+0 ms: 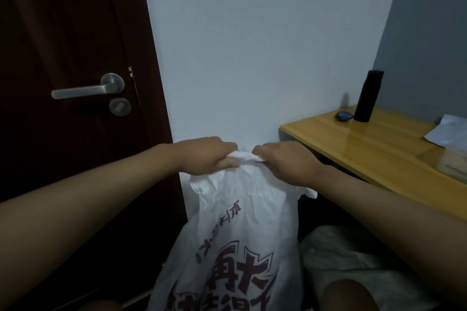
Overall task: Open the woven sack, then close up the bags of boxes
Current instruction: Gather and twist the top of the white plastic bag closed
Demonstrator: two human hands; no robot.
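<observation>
A white woven sack (240,235) with dark red printed characters stands upright in front of me, its top edge bunched together. My left hand (207,156) grips the bunched top from the left. My right hand (283,159) grips the same top edge from the right. The two hands are almost touching, with a crumpled fold of the sack between them. The sack's mouth and whatever is inside it are hidden. No bags of boxes can be made out.
A dark wooden door with a metal handle (88,89) is on the left. To the right stands a yellow wooden table (379,149) with a black bottle (367,96), a small dark round object (343,116) and white paper (447,131). A pale bundle (353,260) lies under the table.
</observation>
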